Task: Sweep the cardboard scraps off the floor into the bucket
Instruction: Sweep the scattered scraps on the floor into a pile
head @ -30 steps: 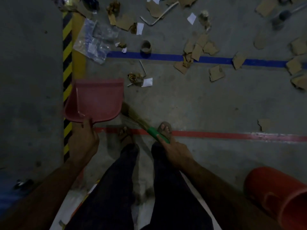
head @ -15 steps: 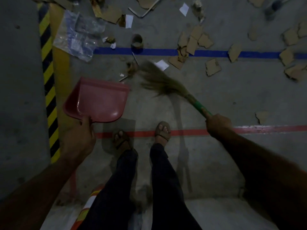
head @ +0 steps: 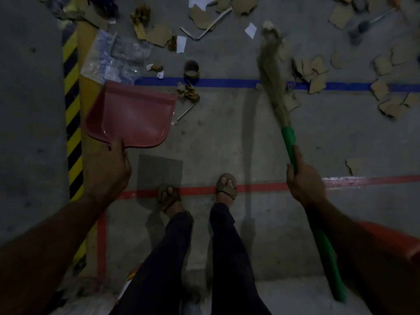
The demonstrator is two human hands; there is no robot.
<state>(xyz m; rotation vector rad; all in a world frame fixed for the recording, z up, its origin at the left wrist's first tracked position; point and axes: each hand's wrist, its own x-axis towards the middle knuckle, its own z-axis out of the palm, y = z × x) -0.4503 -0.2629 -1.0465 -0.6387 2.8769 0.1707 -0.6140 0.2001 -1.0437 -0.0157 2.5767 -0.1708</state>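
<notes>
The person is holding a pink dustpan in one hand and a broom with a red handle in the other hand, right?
Almost. The broom in the right hand has a green handle, not a red one; the head view shows it clearly. The rest is right: the left hand holds a pink dustpan.
</notes>
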